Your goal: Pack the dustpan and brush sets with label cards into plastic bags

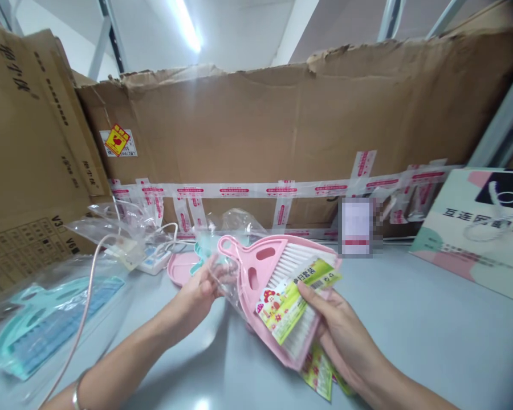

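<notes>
A pink dustpan and brush set [263, 265] with white bristles is held up at the centre, tilted, with clear plastic wrap around its handle end. My right hand [342, 330] grips its wide end, thumb on a green printed card [299, 296] lying across the bristles. More printed cards [318, 370] show beneath that hand. My left hand [207, 279] is at the handle end, its fingers closed on the clear plastic bag [228, 279] and partly hidden by it. Behind the left hand lie a pink piece [182, 267] and a teal handle [199, 256].
A bagged teal dustpan and brush set [47, 319] lies at left, crossed by a white cable [88, 307]. Behind it are a power strip [154, 259] and loose plastic. A large taped cardboard box [239, 136] stands at the back, a printed box [479, 228] at right.
</notes>
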Demonstrator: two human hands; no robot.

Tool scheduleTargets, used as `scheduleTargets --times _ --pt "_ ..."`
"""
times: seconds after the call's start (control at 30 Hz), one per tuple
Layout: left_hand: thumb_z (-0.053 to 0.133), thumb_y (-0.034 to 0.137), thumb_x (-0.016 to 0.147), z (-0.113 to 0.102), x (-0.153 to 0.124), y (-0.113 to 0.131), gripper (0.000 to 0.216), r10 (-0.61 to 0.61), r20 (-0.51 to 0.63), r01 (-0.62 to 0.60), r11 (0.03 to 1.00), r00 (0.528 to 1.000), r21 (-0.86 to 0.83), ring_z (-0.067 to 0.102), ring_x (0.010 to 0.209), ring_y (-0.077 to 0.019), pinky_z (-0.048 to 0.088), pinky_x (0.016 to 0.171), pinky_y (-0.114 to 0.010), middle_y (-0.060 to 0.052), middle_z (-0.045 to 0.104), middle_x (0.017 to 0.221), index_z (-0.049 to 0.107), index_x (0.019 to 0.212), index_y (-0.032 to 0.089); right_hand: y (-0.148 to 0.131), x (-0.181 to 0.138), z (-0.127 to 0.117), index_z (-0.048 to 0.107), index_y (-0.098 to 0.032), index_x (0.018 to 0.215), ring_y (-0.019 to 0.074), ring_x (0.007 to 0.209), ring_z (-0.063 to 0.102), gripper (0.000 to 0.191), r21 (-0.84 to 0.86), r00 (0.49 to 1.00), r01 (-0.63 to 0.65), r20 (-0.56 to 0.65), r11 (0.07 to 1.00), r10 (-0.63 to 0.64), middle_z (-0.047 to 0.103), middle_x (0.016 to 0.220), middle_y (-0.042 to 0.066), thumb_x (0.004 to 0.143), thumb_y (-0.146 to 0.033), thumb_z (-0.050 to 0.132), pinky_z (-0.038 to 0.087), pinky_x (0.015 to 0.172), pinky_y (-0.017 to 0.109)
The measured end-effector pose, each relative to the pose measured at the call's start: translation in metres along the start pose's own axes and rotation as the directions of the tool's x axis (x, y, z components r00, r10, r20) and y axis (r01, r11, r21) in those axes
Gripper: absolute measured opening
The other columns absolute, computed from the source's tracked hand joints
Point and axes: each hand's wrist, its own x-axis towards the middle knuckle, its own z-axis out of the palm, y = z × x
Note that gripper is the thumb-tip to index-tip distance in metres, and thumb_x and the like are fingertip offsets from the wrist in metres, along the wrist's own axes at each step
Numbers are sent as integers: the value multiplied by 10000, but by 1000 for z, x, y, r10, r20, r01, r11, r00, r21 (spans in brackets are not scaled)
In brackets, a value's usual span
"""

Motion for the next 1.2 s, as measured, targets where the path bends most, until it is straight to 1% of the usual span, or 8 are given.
scheduleTargets --times 0.17,0.3,0.43,0.6,0.83,0.93,1.03,1.2 --pt "682 352 684 25 -2 -3 694 -154 -208 135 986 966 -102 459 1144 -238 341 926 -341 -84 506 1257 354 1289 260 1 -5 6 600 -146 944 231 813 662 352 21 998 -59 15 998 59 711 852 62 627 -219 735 541 732 332" --pt "635 366 731 37 -4 -11 536 -175 23 176 959 984 -223 520 1091 -240 409 860 -342 -67 565 1200 447 1224 270 4 -4 5 519 -165 1107 224 865 651 523 142 995 -84 -36 986 90 703 901 55 627 -157 727 548 727 321" --pt "702 426 643 45 -8 -27 658 -154 200 199 952 968 -232 552 1053 -253 437 858 -360 -85 569 1200 441 1228 277 14 -5 4 460 -205 1188 208 908 636 608 141 999 11 -45 990 -4 687 971 38 640 -167 722 547 729 298" --pt "709 268 668 48 -7 -27 538 -142 -40 135 981 989 -139 605 963 -274 467 840 -396 -135 621 1110 492 1152 178 23 -8 5 452 -222 1207 191 911 630 613 -31 999 9 32 999 -8 672 1023 35 657 -264 719 534 742 279" --pt "718 206 645 31 -8 -10 628 -182 -36 178 980 983 -88 621 945 -262 468 857 -393 -103 645 1082 430 1203 212 -16 13 -13 400 -237 1222 174 794 652 743 -282 968 115 -183 953 -171 650 1016 47 576 -279 766 538 577 228" --pt "703 230 667 29 -9 -8 542 -194 -29 192 979 981 -64 635 915 -260 480 832 -390 -106 655 1063 471 1156 200 -31 16 -18 444 -225 1189 188 771 658 648 -401 1000 1 13 916 5 652 1012 69 613 -263 737 538 555 252" --pt "691 275 680 30 -8 -11 453 -211 -70 207 976 975 -66 648 881 -252 476 842 -385 -112 682 995 526 1087 161 -30 15 -18 525 -138 1112 209 752 666 470 -404 952 -142 194 903 237 689 888 102 683 -260 676 537 667 320" --pt "689 314 671 31 -4 -10 443 -305 -199 287 951 931 -114 663 832 -244 494 800 -350 -110 702 933 565 1059 141 -18 12 -15 532 -126 1110 204 782 662 447 -356 948 -155 210 922 240 686 925 112 713 -294 651 531 652 291"
